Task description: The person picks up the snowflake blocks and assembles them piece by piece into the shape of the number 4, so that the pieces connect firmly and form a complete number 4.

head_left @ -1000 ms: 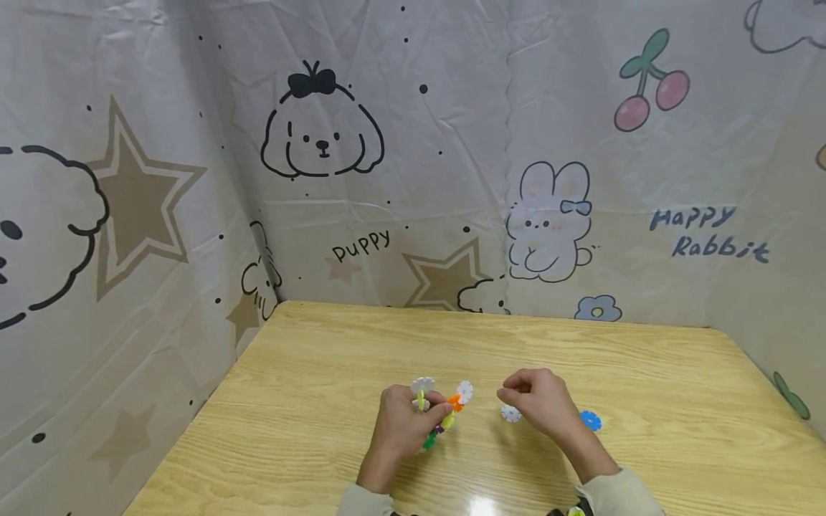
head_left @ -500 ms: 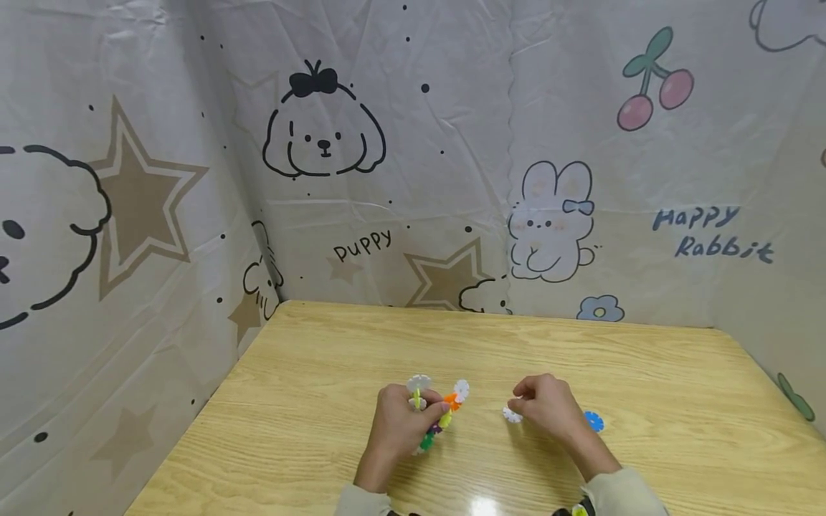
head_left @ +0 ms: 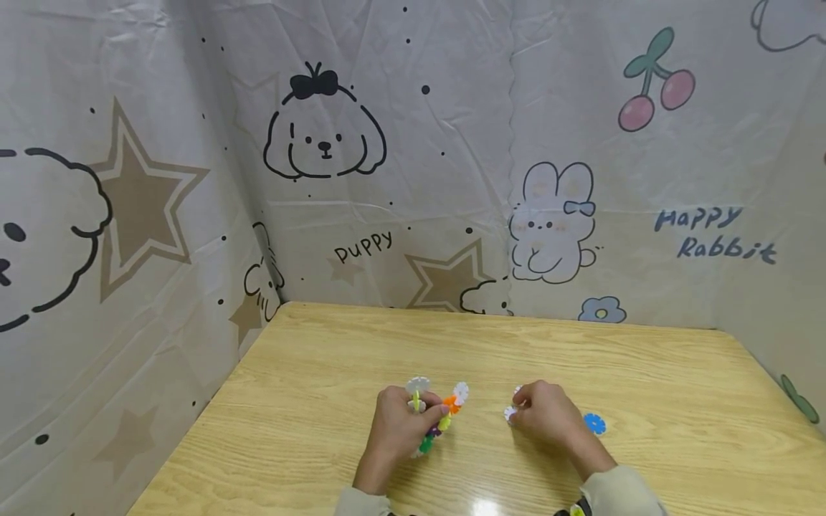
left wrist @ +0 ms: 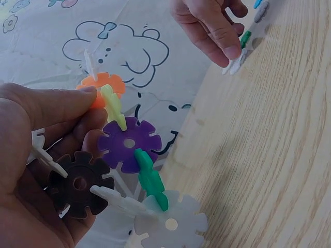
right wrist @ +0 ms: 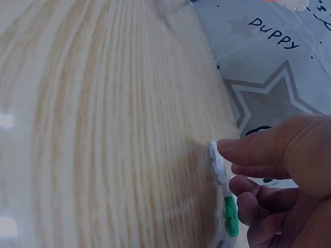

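Chain (left wrist: pixel 116 155) of little discs is in the left hand (head_left: pixel 401 424), with thumb and fingers pinching it at the orange disc (left wrist: pixel 115 81). From the head, that disc is at 2 o'clock of the hand. From the left wrist, the purple disc (left wrist: pixel 113 135) is in the middle of the bend, with a yellow disc (left wrist: pixel 115 107) at 11 o'clock, a green disc (left wrist: pixel 152 180) at 5 and a dark brown disc (left wrist: pixel 62 181) at 8. A pale disc (left wrist: pixel 186 227) is joined below the green one.

The right hand (head_left: pixel 548 414) is apart from the left, at its 3 o'clock. Its thumb touches a white disc (right wrist: pixel 215 160) at the table (head_left: pixel 310 358); I cannot tell if the fingers pinch it too. A second green disc (right wrist: pixel 231 217) is just beside those fingers. A blue disc (head_left: pixel 594 423) lies at 3 o'clock of the right hand. Behind is a cloth (head_left: pixel 445 193) with cartoon pictures.
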Available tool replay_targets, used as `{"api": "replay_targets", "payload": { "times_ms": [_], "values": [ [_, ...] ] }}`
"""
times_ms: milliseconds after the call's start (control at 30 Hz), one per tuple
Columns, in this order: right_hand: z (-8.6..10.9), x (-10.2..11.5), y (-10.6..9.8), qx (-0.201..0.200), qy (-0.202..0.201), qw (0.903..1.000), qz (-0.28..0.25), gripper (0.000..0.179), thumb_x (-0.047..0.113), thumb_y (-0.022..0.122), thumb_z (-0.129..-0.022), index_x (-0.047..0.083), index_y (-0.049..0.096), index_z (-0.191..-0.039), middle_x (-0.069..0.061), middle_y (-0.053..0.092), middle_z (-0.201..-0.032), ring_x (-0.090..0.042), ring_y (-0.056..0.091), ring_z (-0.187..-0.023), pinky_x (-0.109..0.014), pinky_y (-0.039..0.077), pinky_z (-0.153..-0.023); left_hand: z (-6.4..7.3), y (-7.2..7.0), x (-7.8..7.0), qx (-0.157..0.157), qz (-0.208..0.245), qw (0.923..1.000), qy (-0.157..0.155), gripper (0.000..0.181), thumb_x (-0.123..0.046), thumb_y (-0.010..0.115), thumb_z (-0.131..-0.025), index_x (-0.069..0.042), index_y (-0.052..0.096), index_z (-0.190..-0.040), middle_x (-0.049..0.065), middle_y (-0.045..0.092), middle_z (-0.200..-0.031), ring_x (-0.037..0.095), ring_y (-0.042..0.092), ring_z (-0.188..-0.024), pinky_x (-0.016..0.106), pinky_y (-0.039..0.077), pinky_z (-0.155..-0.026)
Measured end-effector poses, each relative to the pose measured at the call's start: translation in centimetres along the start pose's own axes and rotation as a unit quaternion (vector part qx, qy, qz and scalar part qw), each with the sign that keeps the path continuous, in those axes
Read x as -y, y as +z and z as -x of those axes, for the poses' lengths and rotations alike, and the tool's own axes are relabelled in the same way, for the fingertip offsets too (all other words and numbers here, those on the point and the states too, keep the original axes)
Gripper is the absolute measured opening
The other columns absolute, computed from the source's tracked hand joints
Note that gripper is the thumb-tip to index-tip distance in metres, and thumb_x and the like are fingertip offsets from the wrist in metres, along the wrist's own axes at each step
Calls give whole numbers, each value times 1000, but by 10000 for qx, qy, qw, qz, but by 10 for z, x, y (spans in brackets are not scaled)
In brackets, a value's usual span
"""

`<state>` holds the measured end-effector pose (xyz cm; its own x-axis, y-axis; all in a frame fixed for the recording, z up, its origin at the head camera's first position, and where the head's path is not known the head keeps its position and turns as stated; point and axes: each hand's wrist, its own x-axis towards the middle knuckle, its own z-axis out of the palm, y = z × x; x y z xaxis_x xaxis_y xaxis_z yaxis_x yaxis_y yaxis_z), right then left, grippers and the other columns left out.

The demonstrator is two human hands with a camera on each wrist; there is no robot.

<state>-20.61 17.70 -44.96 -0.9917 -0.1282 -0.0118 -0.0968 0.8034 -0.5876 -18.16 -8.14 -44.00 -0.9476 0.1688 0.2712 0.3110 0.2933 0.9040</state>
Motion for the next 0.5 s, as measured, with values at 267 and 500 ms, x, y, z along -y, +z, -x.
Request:
{"api": "replay_targets", "payload": {
  "times_ms": [267,500],
  "values": [
    [-3,-1,3,77,2,9996,257,11,9,83,-76,7,75,-83,-1,68,-87,-15,54,-71,-34,48,-61,-1,0,3,-24,22,9999,145,9,-7,80,-84,-3,77,-77,0,73,-76,5,62,-61,23,53,-59],
    [-4,1,3,137,111,9992,354,15,9,84,-76,7,70,-79,1,61,-76,-16,53,-68,-34,47,-59,-1,0,4,-33,-52,9999,81,10,-9,81,-84,-4,78,-77,-1,73,-77,5,63,-63,22,52,-58]
  ]
}}
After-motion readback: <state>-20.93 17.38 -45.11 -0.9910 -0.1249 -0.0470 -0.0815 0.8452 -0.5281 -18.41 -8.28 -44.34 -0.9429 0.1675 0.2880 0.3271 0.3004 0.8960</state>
